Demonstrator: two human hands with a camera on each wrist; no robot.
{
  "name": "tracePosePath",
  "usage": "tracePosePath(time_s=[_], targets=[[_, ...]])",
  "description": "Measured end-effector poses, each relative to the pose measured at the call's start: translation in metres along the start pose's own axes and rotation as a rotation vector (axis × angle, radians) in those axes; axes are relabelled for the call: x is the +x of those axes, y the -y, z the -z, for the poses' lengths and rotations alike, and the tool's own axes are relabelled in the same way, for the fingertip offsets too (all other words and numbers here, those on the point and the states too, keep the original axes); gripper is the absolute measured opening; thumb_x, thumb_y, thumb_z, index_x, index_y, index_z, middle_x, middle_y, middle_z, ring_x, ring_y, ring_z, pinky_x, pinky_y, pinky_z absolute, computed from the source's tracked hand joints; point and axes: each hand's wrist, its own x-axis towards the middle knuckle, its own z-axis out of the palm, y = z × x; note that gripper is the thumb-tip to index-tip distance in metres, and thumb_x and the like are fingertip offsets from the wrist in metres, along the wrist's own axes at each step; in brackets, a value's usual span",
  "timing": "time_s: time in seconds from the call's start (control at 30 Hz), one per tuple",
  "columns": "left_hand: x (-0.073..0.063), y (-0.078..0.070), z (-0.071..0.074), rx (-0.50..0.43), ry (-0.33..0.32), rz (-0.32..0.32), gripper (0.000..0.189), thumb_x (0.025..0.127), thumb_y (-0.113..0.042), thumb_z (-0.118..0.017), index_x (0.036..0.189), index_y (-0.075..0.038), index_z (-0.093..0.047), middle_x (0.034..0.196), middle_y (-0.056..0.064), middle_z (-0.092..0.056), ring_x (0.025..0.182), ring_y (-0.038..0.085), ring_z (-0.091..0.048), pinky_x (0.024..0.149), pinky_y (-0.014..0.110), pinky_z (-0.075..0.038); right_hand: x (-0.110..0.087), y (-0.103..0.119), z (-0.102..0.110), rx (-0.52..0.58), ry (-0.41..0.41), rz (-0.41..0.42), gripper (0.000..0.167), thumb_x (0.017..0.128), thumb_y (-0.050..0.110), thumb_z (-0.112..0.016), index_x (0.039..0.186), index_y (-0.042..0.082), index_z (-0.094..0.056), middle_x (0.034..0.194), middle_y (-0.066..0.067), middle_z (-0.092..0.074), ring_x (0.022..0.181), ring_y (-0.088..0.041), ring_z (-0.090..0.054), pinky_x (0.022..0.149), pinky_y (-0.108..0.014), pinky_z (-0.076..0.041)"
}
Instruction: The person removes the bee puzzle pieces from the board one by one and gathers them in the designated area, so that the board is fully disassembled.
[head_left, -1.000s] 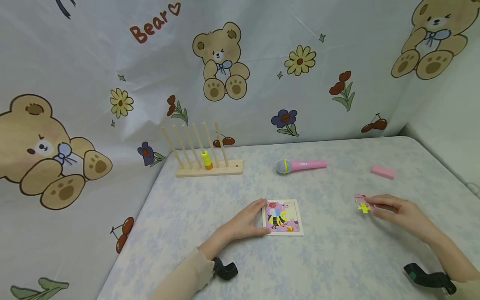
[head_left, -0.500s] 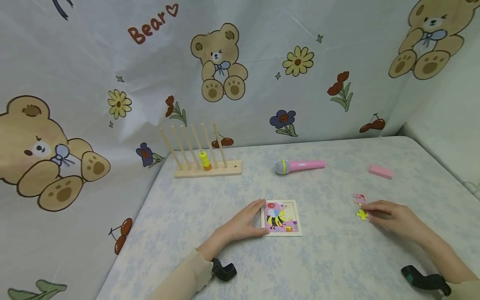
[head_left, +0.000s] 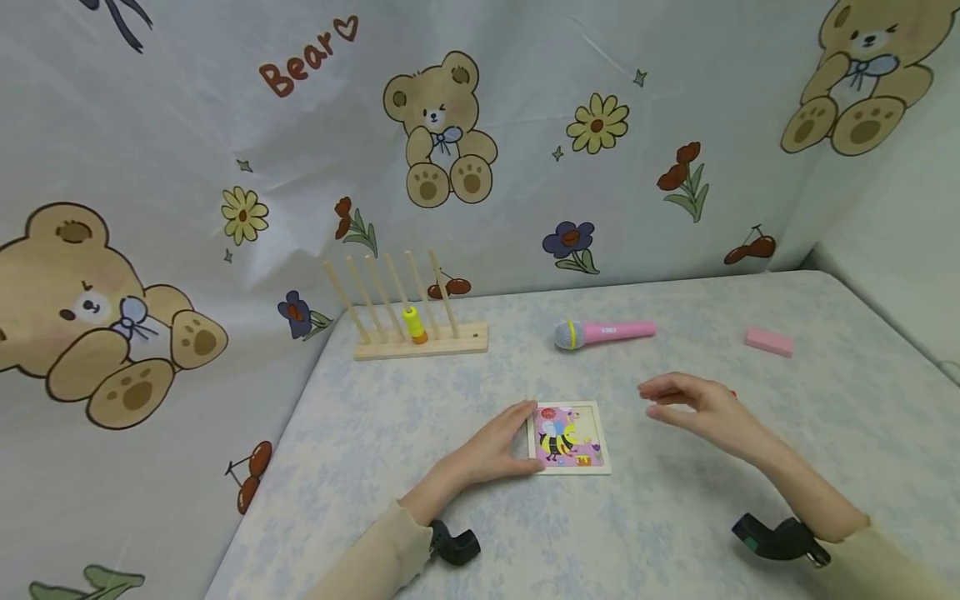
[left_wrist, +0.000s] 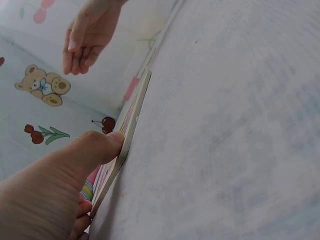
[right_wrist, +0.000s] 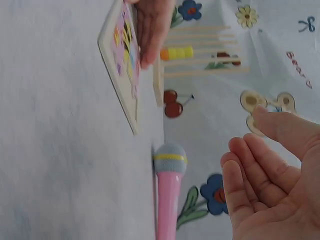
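A square jigsaw puzzle (head_left: pixel 557 445) with a bee picture in a pale wooden frame lies on the table in the head view; its upper right part shows bare board. My left hand (head_left: pixel 487 452) grips the frame's left side, the thumb at the lower edge and fingers at the upper left corner. In the left wrist view the thumb (left_wrist: pixel 102 144) presses on the frame's edge. My right hand (head_left: pixel 708 417) hovers right of the puzzle, fingers bent and thumb apart. Nothing shows between them in the right wrist view. A small red bit (head_left: pixel 733 392) peeks out behind this hand, mostly hidden.
Behind the puzzle lies a pink toy microphone (head_left: pixel 606 334). A pink block (head_left: pixel 768 342) sits at the right. At the back left stands a wooden peg rack (head_left: pixel 457 337) with yellow and orange beads (head_left: pixel 414 323) on one peg. A bear-print cloth hangs behind the table.
My right hand has left the loose puzzle pieces at the right and moved left towards the puzzle, rising off the table. The left hand stays on the frame.
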Motion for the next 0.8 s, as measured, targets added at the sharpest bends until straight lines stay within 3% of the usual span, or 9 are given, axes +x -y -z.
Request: tracePosePath(time_s=[0.2,0.33,0.5,0.8], targets=[[0.003,0.0,0.0,0.001,-0.007,-0.006,0.089,0.084,-0.044,-0.067,0.15,-0.006,-0.022,0.153,0.009,-0.024,0.14,0.019,-0.02,0.111,0.035,-0.022,0.014,-0.003,-0.044,0.087,0.178,0.009,0.032,0.089,0.021,-0.068,0.114,0.001,-0.063,0.111,-0.01,-0.063,0.099,-0.022,-0.06,0.087,-0.037,-0.05],[0.0,0.0,-0.001,-0.007,0.004,0.0,0.089,0.084,-0.045,-0.067,0.15,-0.006,-0.021,0.153,0.009,-0.023,0.14,0.019,-0.02,0.111,0.036,-0.022,0.014,-0.011,-0.058,0.149,0.272,-0.006,0.034,0.087,0.017,-0.069,0.115,-0.001,-0.063,0.113,-0.012,-0.063,0.102,-0.028,-0.06,0.087,-0.037,-0.049],[-0.002,-0.001,-0.003,-0.006,-0.002,-0.017,0.088,0.085,-0.046,-0.065,0.15,-0.005,-0.021,0.153,0.01,-0.023,0.139,0.02,-0.02,0.11,0.037,-0.023,0.01,-0.016,-0.065,0.08,0.254,-0.015,0.034,0.085,0.023,-0.072,0.114,0.006,-0.065,0.111,-0.003,-0.064,0.101,-0.021,-0.06,0.087,-0.031,-0.049],[-0.001,-0.001,-0.001,0.008,-0.009,-0.017,0.089,0.085,-0.045,-0.066,0.15,-0.005,-0.021,0.153,0.012,-0.023,0.139,0.022,-0.021,0.11,0.037,-0.024,0.01,-0.019,-0.071,-0.124,0.195,0.131,0.029,0.083,0.025,-0.074,0.109,0.012,-0.068,0.107,0.004,-0.063,0.099,-0.013,-0.056,0.086,-0.03,-0.048]])
